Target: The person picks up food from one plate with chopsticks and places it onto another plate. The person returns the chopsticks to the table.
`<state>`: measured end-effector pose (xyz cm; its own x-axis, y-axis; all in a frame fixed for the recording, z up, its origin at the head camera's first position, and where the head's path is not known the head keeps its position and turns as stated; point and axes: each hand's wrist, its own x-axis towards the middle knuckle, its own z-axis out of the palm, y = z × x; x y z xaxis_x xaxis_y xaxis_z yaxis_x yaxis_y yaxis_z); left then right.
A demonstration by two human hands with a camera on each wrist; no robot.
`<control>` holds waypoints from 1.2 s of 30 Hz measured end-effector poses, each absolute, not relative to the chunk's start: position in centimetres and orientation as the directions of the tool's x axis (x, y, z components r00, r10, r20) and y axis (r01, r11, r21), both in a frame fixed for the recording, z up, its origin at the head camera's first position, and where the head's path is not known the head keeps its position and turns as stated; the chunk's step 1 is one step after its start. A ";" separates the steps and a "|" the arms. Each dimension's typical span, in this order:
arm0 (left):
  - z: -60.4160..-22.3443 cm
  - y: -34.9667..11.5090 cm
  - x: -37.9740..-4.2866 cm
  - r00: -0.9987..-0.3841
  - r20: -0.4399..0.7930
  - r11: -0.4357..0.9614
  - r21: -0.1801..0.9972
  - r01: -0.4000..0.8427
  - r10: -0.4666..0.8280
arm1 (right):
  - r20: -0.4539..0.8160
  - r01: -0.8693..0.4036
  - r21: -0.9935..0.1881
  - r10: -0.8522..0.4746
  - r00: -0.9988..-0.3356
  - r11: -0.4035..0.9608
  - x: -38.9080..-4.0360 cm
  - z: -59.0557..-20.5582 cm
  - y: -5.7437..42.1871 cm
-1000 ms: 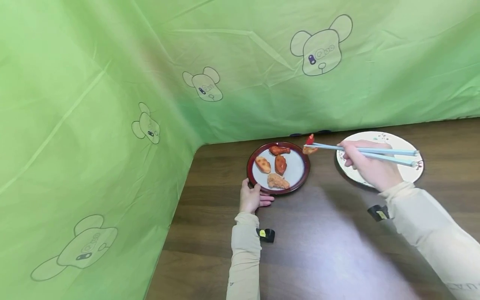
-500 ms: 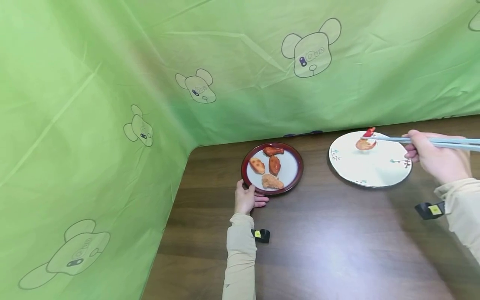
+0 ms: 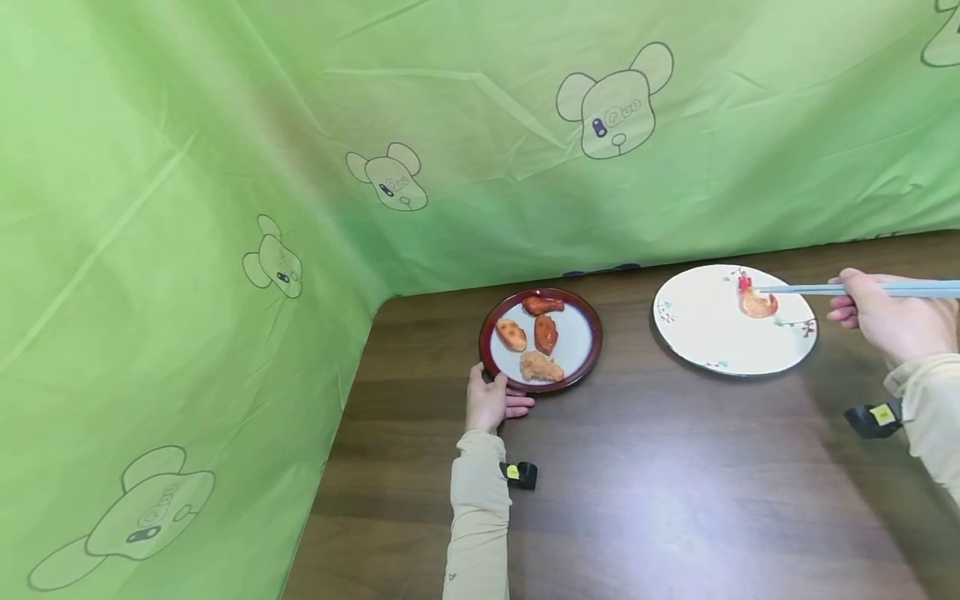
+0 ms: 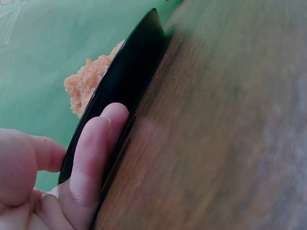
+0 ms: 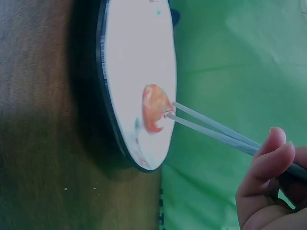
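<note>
left hand [image 3: 487, 405]: thumb apart from fingers | right hand [image 3: 903, 321]: fingers curled

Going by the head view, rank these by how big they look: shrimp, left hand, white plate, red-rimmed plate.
Largest to smallest:
1. White plate
2. Red-rimmed plate
3. Left hand
4. Shrimp

The plates differ mainly in width; their heights look close.

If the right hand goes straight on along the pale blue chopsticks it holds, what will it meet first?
Likely the curved orange shrimp with a red tail, at the tips of the chopsticks, over the round white plate; whether they touch is unclear.
</note>
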<state>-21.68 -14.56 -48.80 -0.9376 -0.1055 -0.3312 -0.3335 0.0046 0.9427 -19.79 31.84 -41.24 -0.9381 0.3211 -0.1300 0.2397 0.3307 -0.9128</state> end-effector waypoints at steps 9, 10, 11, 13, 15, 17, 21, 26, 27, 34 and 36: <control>-48.3 -14.4 -21.5 -0.933 -0.343 0.008 0.938 -0.346 -0.113 | -0.077 0.193 -0.894 0.285 -0.955 0.404 -19.9 -41.4 30.8; -48.3 -14.4 -21.5 -0.933 -0.342 0.008 0.939 -0.345 -0.112 | -0.075 0.192 -0.895 0.290 -0.954 0.402 -19.9 -41.3 30.6; -48.3 -14.4 -21.6 -0.933 -0.342 0.011 0.939 -0.345 -0.110 | -0.070 0.189 -0.903 0.303 -0.950 0.386 -19.8 -41.1 30.3; -48.3 -14.4 -21.6 -0.933 -0.344 0.011 0.938 -0.347 -0.108 | -0.064 0.195 -0.913 0.347 -0.936 0.358 -19.7 -40.8 29.7; -48.4 -14.4 -21.7 -0.932 -0.345 0.010 0.937 -0.348 -0.107 | -0.034 0.179 -0.929 0.408 -0.912 0.324 -19.6 -40.3 29.0; -48.5 -14.5 -21.7 -0.933 -0.343 0.010 0.938 -0.346 -0.106 | 0.019 0.141 -0.933 0.438 -0.899 0.331 -19.6 -39.9 28.1; -48.8 -14.6 -21.8 -0.934 -0.340 0.006 0.939 -0.343 -0.114 | 0.152 0.079 -0.827 0.357 -0.921 0.557 -19.7 -39.1 26.3; -48.9 -14.7 -22.0 -0.933 -0.342 0.011 0.938 -0.345 -0.114 | 0.264 -0.035 -0.614 0.164 -0.950 0.789 -20.2 -38.8 24.5; -48.9 -14.7 -22.0 -0.932 -0.343 0.012 0.938 -0.347 -0.113 | 0.266 -0.043 -0.596 0.147 -0.953 0.802 -20.3 -38.7 24.3; -48.9 -14.7 -22.1 -0.932 -0.342 0.011 0.938 -0.345 -0.119 | 0.180 0.014 -0.527 0.128 -0.975 0.850 -21.0 -37.6 23.4; -48.9 -14.7 -22.1 -0.933 -0.340 0.013 0.939 -0.343 -0.118 | 0.152 0.023 -0.520 0.119 -0.981 0.854 -21.1 -37.3 23.0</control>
<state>-22.11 -14.70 -48.86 -0.9331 -0.1179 -0.3397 -0.3435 0.0133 0.9391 -21.13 23.03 -37.28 -0.9813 0.1187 0.1518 0.0229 0.8541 -0.5195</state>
